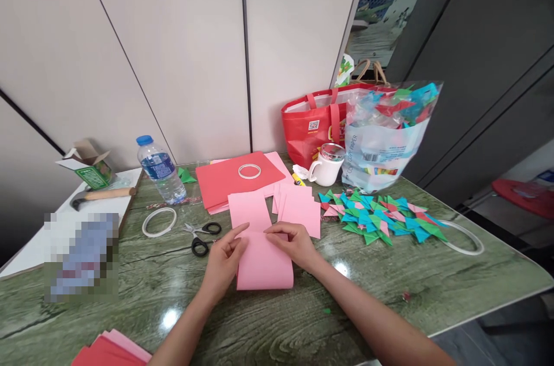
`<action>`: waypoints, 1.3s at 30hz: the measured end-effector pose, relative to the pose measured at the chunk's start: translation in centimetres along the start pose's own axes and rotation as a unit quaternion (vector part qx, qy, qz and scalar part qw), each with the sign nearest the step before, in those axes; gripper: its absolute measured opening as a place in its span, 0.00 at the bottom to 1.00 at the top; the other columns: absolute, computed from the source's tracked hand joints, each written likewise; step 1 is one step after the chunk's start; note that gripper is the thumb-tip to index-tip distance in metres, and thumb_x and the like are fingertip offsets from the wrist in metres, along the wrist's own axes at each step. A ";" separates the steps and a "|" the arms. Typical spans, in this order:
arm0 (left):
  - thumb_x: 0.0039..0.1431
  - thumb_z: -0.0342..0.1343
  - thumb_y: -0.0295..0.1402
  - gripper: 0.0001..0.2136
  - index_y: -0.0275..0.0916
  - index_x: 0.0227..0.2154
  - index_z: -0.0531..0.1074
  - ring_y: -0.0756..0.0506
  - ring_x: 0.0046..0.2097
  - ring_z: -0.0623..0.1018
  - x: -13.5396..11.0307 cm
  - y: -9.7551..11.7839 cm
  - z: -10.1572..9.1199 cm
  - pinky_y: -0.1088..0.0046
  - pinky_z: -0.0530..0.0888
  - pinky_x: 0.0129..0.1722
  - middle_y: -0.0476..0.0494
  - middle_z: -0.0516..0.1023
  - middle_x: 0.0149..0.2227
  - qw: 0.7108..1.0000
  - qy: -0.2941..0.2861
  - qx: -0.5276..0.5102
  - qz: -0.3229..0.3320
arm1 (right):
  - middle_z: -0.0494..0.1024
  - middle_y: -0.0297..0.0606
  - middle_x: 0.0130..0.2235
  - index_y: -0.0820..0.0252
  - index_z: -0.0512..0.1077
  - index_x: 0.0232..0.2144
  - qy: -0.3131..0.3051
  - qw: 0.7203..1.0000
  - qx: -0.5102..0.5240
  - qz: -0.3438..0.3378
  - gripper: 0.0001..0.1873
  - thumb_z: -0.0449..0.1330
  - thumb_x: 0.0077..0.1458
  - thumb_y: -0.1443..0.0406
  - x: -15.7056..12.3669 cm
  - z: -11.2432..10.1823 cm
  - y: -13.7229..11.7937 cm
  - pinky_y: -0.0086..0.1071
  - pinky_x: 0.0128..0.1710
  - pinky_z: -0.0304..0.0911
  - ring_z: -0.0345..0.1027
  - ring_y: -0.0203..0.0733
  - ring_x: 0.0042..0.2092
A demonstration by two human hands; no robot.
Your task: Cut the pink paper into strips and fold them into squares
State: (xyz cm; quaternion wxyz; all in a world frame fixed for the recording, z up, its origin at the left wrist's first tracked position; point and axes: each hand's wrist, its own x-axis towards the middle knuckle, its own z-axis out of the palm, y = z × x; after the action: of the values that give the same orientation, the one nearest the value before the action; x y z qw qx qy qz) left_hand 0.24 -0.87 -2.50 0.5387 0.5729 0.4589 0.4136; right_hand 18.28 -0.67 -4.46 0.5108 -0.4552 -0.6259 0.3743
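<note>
A sheet of pink paper [265, 265] lies in front of me, bent over on itself with a rounded fold toward me. My left hand [227, 253] pinches its left edge between thumb and fingers. With thumb and fingertips closed on the upper right edge, my right hand [294, 242] holds the same sheet. The flat far part of the pink paper reaches away beyond both hands. Small pink paper squares [298, 207] are stacked just past my right hand. Scissors [201, 236] with black handles lie left of the paper, close to my left hand.
Red sheets [240, 178] carry a tape roll [250, 171]; another tape roll [159, 222] lies left. A water bottle [162, 172], hammer [104, 195] and small box [89, 167] stand or lie farther left. Folded paper pieces [381, 216], a white mug [328, 167] and bags [381, 146] are right.
</note>
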 end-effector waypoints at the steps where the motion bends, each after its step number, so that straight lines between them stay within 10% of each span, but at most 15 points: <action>1: 0.50 0.54 0.41 0.22 0.33 0.45 0.69 0.53 0.22 0.63 0.0 0.0 0.0 0.80 0.59 0.20 0.52 0.68 0.20 1.000 0.005 -0.003 -0.004 | 0.79 0.39 0.31 0.59 0.76 0.28 0.002 1.000 -0.001 -0.002 0.07 0.60 0.47 0.63 0.0 0.0 -0.1 0.33 0.36 0.66 0.71 0.41 0.34; 30: 0.49 0.55 0.35 0.09 0.37 0.28 0.77 0.47 0.30 0.74 0.0 0.3 0.1 0.76 0.68 0.29 0.45 0.79 0.28 0.992 0.020 0.096 0.079 | 0.76 0.36 0.29 0.61 0.74 0.27 -0.051 0.997 0.025 0.048 0.08 0.58 0.47 0.62 -0.1 -0.1 0.0 0.30 0.32 0.62 0.68 0.39 0.32; 39: 0.44 0.61 0.37 0.24 0.37 0.46 0.66 0.42 0.41 0.75 -0.1 0.2 0.3 0.68 0.72 0.37 0.36 0.74 0.45 0.985 -0.040 -0.162 -0.044 | 0.75 0.32 0.24 0.61 0.73 0.23 0.176 0.963 0.174 0.110 0.08 0.63 0.41 0.61 0.7 -0.4 0.9 0.29 0.28 0.57 0.63 0.35 0.26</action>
State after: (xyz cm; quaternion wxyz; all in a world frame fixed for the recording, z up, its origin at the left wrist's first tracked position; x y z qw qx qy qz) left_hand 0.54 -1.02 -2.36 0.6602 0.4734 0.3884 0.4350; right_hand 18.74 0.25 -4.98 0.6404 -0.4838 -0.3971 0.4451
